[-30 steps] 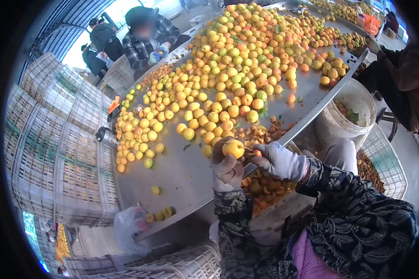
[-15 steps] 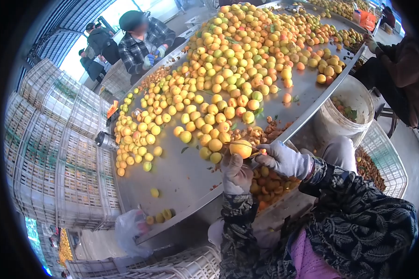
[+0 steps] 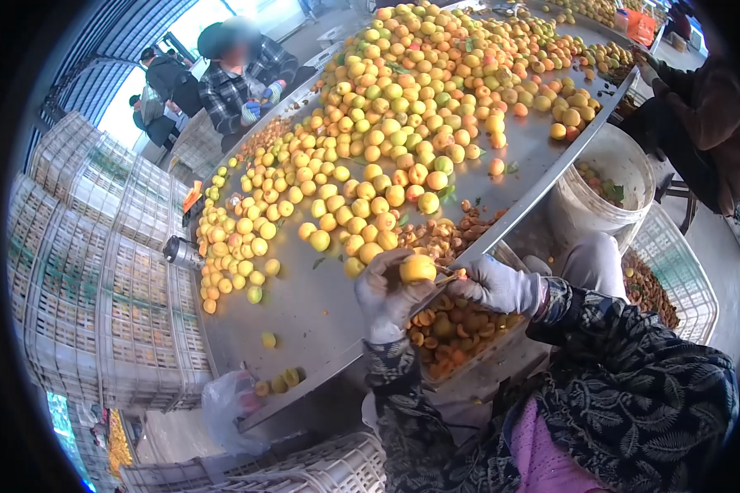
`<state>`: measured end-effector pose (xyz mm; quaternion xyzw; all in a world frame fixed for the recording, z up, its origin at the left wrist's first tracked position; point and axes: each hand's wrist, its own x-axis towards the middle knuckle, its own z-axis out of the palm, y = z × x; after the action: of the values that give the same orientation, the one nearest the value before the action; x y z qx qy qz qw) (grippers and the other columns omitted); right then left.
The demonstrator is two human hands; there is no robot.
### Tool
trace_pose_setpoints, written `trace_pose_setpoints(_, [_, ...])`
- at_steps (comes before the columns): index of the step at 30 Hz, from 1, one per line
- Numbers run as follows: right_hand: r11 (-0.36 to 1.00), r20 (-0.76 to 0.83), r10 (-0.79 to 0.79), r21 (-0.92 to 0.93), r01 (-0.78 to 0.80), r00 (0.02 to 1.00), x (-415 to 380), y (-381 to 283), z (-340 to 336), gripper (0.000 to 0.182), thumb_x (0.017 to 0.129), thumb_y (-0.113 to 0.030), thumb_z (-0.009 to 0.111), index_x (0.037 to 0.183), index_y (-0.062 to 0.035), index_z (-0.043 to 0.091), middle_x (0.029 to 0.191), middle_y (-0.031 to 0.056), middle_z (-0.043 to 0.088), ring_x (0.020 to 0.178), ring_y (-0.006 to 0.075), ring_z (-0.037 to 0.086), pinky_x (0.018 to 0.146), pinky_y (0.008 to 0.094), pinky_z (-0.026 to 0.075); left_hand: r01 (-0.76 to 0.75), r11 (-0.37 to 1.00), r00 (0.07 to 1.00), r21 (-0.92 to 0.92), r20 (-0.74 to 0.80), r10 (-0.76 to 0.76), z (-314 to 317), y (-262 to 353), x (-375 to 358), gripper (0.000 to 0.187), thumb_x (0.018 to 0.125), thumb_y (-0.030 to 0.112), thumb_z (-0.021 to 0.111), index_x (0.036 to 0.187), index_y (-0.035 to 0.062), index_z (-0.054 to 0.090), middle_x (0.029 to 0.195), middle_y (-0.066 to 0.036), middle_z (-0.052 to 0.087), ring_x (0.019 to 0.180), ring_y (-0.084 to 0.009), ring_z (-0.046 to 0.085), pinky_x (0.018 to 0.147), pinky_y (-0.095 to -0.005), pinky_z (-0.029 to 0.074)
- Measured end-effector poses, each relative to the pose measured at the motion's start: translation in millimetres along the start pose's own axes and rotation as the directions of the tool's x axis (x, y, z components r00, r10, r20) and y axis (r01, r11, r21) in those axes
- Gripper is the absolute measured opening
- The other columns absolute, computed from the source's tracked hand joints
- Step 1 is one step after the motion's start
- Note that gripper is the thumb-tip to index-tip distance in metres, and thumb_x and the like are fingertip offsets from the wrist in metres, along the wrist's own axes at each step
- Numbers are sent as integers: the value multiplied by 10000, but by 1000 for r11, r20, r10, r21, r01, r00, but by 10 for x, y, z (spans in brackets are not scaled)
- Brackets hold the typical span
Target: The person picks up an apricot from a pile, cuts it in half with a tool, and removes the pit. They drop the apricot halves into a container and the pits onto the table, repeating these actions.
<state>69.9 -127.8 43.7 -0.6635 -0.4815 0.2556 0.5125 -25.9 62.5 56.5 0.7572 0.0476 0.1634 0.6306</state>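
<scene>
A yellow apricot (image 3: 418, 269) sits in my gloved left hand (image 3: 389, 297), the fingers curled round its left side. My gloved right hand (image 3: 495, 284) is closed on a small thin tool (image 3: 450, 278), whose slim end reaches toward the apricot; a reddish bit shows at the fingertips. Most of the tool is hidden by the glove. Just under both hands stands a crate of halved apricots (image 3: 459, 326). Beyond them, brown pits (image 3: 462, 232) lie heaped at the edge of the metal table (image 3: 325, 308).
A large heap of apricots (image 3: 419, 90) covers much of the table. At right stand a white bucket (image 3: 580, 197) and a crate of pits (image 3: 689, 275). Stacked crates (image 3: 111, 279) rise at left. People (image 3: 247, 74) sit across the table and at right. A plastic bag (image 3: 226, 407) hangs at the near corner.
My left hand has shifted left and slightly up with the apricot, its fingers now showing round the fruit's left side. The right hand stays close by with the tool. The view has tilted slightly.
</scene>
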Motion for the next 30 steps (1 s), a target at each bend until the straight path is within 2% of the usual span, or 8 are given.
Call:
trace_pose_setpoints(2, [985, -52, 33, 172, -24, 998, -7, -51, 64, 269, 988, -206, 505, 1116, -8, 636, 921, 95, 693, 861, 170, 646, 759, 316, 506, -122, 699, 989, -705, -145, 27, 256, -80, -15, 512, 809, 246, 796, 1170, -38, 569, 1071, -104, 637, 979, -194, 623, 895, -348, 520])
trace_pose_setpoints(5, [929, -149, 73, 371, -13, 986, 3, -191, 166, 286, 994, -203, 510, 1165, -5, 626, 939, 43, 682, 880, 106, 612, 769, 280, 499, 4, 449, 993, -894, -51, -109, 529, -44, -84, 600, 849, 412, 730, 1207, -32, 541, 1118, -115, 606, 1013, -207, 598, 924, -365, 500])
trace_pose_setpoints(9, [950, -122, 3, 311, 36, 992, -21, -137, 65, 310, 982, -255, 538, 1140, -7, 634, 904, 52, 683, 849, 100, 611, 747, 279, 500, -85, 723, 986, -686, -162, -38, 359, 37, -118, 515, 849, 266, 699, 1233, -37, 541, 1114, -118, 604, 987, -199, 602, 888, -339, 507])
trace_pose_setpoints(11, [1000, 37, 6, -17, -6, 999, -4, -83, -95, 304, 973, -268, 544, 1081, -6, 656, 857, 77, 684, 823, 107, 621, 728, 289, 509, -91, 707, 995, -702, -96, 32, 166, 109, -73, 475, 783, 152, 728, 1194, -38, 584, 1080, -104, 631, 955, -179, 618, 870, -312, 510])
trace_pose_setpoints(13, [992, 4, -111, -64, 111, 994, 2, 54, -89, 284, 973, -253, 537, 1018, -3, 665, 791, 80, 661, 747, 111, 591, 668, 308, 496, -25, 977, 994, -211, 101, 47, -35, 219, -62, 423, 710, 51, 773, 1102, -34, 640, 1034, -76, 658, 932, -146, 624, 866, -289, 507])
trace_pose_setpoints(21, [995, 329, 100, -50, -89, 939, 65, 44, -428, 229, 958, -214, 585, 1031, -11, 662, 744, 31, 632, 719, 105, 563, 660, 306, 480, 215, 973, 965, -78, 172, -200, -44, 168, -127, 368, 667, 24, 814, 1002, -32, 674, 930, -34, 675, 851, -95, 618, 812, -248, 502])
trace_pose_setpoints(24, [888, -105, 5, 458, 44, 994, 140, 245, -323, 265, 945, -305, 615, 956, -42, 651, 683, -66, 498, 628, 48, 458, 565, 238, 382, 244, 937, 967, -250, -11, -255, 14, 148, -85, 331, 694, 48, 808, 983, -36, 672, 887, -26, 666, 815, -92, 608, 790, -251, 503])
trace_pose_setpoints(30, [791, -454, 165, 591, 158, 875, 276, -204, 89, 391, 951, -317, 615, 1203, -21, 564, 938, -26, 591, 808, 42, 525, 680, 203, 442, -95, 991, 986, -97, -149, 80, 451, -31, -44, 482, 772, 84, 799, 1194, -8, 585, 1050, -63, 626, 908, -122, 585, 825, -264, 492])
